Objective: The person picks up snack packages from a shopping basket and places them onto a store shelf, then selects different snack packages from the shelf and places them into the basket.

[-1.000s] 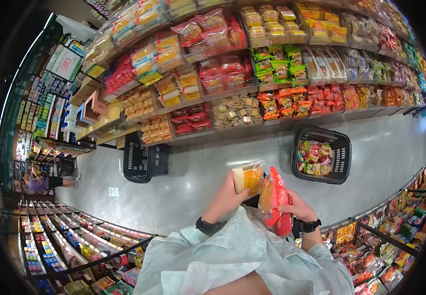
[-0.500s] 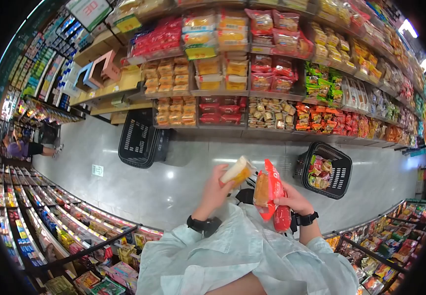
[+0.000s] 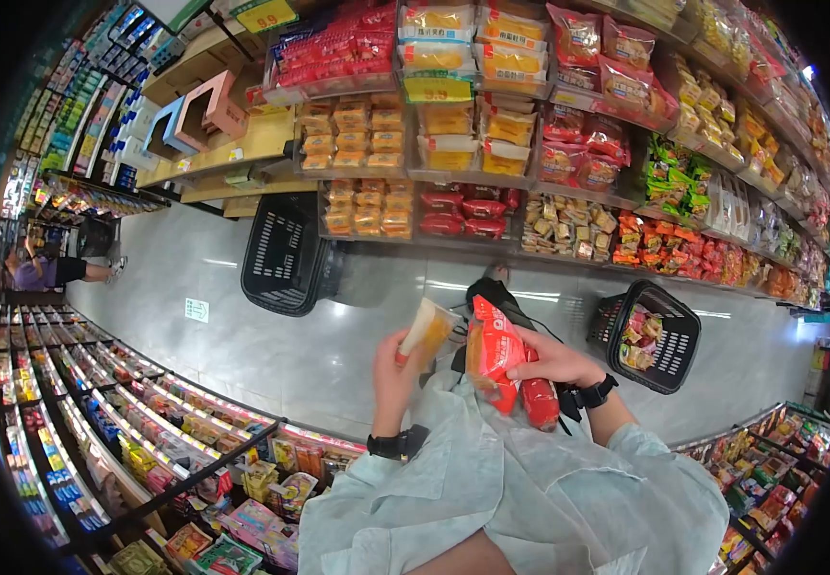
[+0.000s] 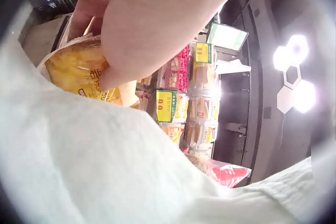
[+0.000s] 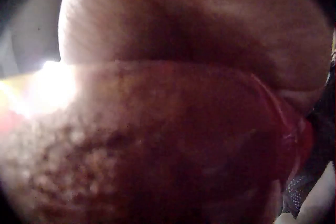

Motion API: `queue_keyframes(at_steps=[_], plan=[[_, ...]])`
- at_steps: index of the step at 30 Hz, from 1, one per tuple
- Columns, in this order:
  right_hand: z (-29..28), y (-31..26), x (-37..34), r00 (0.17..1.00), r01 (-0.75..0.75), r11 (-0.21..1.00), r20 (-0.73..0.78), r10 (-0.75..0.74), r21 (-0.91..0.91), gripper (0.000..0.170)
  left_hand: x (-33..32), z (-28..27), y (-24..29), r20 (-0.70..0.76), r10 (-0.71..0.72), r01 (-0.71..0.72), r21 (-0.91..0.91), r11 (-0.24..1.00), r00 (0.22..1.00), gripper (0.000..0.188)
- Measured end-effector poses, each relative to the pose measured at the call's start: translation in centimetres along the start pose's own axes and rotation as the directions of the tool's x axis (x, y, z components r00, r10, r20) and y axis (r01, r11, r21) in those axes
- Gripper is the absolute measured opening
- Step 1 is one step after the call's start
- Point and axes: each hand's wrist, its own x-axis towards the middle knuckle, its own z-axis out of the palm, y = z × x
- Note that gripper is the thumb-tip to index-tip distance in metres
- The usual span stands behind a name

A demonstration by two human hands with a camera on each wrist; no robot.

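In the head view my left hand (image 3: 394,372) grips a clear-and-yellow bread packet (image 3: 431,331), held tilted above the floor. The left wrist view shows the same packet's yellow face with dark print, the left hand (image 4: 152,19) across its top. My right hand (image 3: 561,362) holds a red-and-clear bread bag (image 3: 494,359), a brown loaf showing through the film. Below that hand hangs a smaller red-wrapped packet (image 3: 540,402), also in its grasp. Red wrapper (image 5: 173,140) fills most of the right wrist view, pressed close to the palm.
Shelves of packaged bread (image 3: 449,149) run along the far side. On the floor stand a black basket (image 3: 286,254) at left and another black basket (image 3: 681,356) at right holding several small snack packs (image 3: 642,335). Racks (image 3: 195,407) line the near side; a person (image 3: 39,273) is far left.
My view has turned left, so shelves and baskets sit further right. My left hand has drawn its packet leftward, away from the red bag, and tilted it. The right hand keeps its hold.
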Motion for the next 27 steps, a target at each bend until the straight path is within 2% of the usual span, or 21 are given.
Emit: queue_keyframes(at_steps=[3,5,8,11,14,15,18,19,22,23,26,27], plan=[[-3.4,-1.2,3.6,0.999,0.034,0.999,-0.001,-0.034,0.017,0.074,3.5,0.7,3.4,0.011,0.0,-0.001,0.108,0.994,1.0,0.035],[-5.3,-4.2,6.0,0.998,0.063,0.997,0.001,-0.063,0.05,0.073,6.7,0.8,6.2,0.024,0.03,-0.035,0.212,0.977,0.999,0.032],[-8.0,-7.0,9.1,0.987,0.142,0.987,0.069,-0.147,0.079,0.071,11.5,1.5,8.6,-0.081,0.117,-0.096,0.233,0.968,0.99,0.036],[-10.9,-8.2,10.9,0.981,0.145,0.984,0.111,-0.157,0.107,0.069,17.0,2.7,10.2,-0.023,0.147,-0.137,0.24,0.961,0.989,0.037],[-13.0,-9.1,10.4,0.985,0.174,0.978,-0.015,-0.173,0.115,0.069,22.5,4.4,11.9,0.115,0.254,-0.278,0.325,0.904,0.96,0.037],[-13.7,-7.7,10.2,0.987,0.149,0.98,-0.075,-0.139,0.134,0.07,24.1,5.2,12.9,0.155,0.199,-0.239,0.305,0.922,0.968,0.038],[-14.3,-8.2,7.8,0.934,0.26,0.952,-0.291,-0.207,0.159,0.07,29.2,8.1,14.3,0.285,0.29,-0.361,0.238,0.902,0.913,0.038],[-14.2,-7.8,7.2,0.922,0.275,0.916,-0.352,-0.164,0.293,0.075,31.0,9.2,14.3,0.334,0.301,-0.374,0.18,0.91,0.893,0.04],[-12.9,-8.1,5.2,0.776,0.345,0.925,-0.604,-0.185,0.16,0.082,35.6,12.9,14.9,0.455,0.246,-0.312,0.075,0.947,0.856,0.04],[-12.5,-7.4,4.8,0.748,0.339,0.932,-0.637,-0.185,0.127,0.087,36.5,13.7,16.2,0.521,0.187,-0.288,0.118,0.95,0.833,0.048],[-9.3,-7.0,4.3,0.621,0.447,0.879,-0.765,-0.17,0.168,0.087,39.8,16.6,14.6,0.617,0.369,-0.532,0.096,0.841,0.695,0.058],[-8.3,-5.8,4.6,0.583,0.473,0.867,-0.793,-0.173,0.158,0.087,40.5,16.9,14.2,0.655,0.375,-0.589,0.133,0.797,0.656,0.066]])
